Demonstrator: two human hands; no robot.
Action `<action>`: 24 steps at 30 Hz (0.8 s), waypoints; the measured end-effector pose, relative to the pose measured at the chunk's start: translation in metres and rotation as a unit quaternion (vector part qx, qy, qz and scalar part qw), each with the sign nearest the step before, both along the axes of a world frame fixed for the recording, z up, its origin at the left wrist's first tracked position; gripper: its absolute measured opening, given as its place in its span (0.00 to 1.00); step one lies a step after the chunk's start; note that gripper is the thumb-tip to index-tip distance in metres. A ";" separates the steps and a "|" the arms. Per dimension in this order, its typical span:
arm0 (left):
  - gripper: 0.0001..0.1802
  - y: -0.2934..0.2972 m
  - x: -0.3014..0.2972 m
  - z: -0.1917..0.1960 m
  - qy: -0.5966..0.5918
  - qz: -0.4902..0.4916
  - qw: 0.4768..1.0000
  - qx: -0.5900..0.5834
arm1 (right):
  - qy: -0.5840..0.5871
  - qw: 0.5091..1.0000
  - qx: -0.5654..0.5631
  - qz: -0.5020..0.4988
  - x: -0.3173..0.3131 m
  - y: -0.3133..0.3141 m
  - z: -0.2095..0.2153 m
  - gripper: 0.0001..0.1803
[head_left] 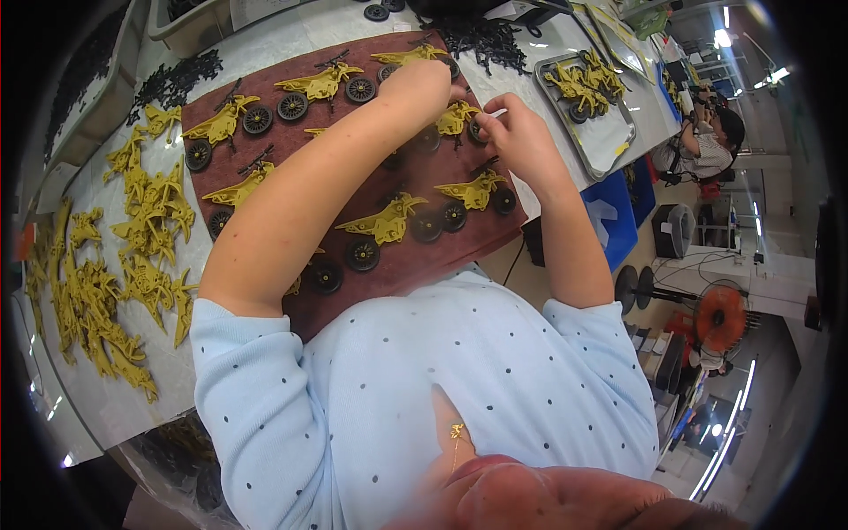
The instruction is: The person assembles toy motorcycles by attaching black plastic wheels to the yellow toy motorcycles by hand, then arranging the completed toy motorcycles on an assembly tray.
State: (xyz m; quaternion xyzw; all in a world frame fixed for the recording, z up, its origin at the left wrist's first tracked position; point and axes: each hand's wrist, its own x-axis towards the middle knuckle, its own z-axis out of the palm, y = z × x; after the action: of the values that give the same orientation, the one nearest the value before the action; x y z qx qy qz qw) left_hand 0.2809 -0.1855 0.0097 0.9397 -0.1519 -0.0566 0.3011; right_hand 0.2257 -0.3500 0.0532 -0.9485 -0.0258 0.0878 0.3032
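My left hand (426, 87) reaches to the far right part of a dark red mat (411, 268), over the toy motorcycles there. Its fingers are mostly hidden behind the back of the hand. Beside it, my right hand (523, 140) has its fingers curled and the thumb close to them, at the wheel end of a yellow toy motorcycle (456, 118). Whatever lies between those fingertips is too small to make out. Rows of yellow motorcycles with black wheels cover the mat, such as one (320, 81) at the back and another (384, 221) nearer me.
Loose yellow plastic parts (150, 208) are heaped on the table at left. Small black parts (177, 81) lie behind the mat, with more black parts (481, 40) beyond my hands. A metal tray (609, 159) holds yellow pieces at right. Further off are a blue bin (614, 221) and another person (702, 146).
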 end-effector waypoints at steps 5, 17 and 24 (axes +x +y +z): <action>0.38 -0.010 -0.028 0.024 0.130 -0.005 0.937 -0.323 | -0.128 0.983 0.120 0.054 -0.023 -0.002 0.003 0.13; 0.30 0.004 -0.068 0.056 0.338 -0.056 0.813 -0.470 | -0.017 0.890 0.456 -0.009 -0.048 -0.008 -0.004 0.10; 0.13 0.003 -0.070 0.039 0.162 -0.089 0.953 -0.240 | -0.074 0.928 0.363 0.043 -0.062 -0.037 -0.013 0.10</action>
State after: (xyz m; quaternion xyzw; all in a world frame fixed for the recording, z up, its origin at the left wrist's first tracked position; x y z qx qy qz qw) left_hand 0.2112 -0.1826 0.0488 0.8003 -0.1936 -0.1965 0.5324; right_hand 0.1636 -0.3866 0.0401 -0.7757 -0.1188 0.0150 0.6197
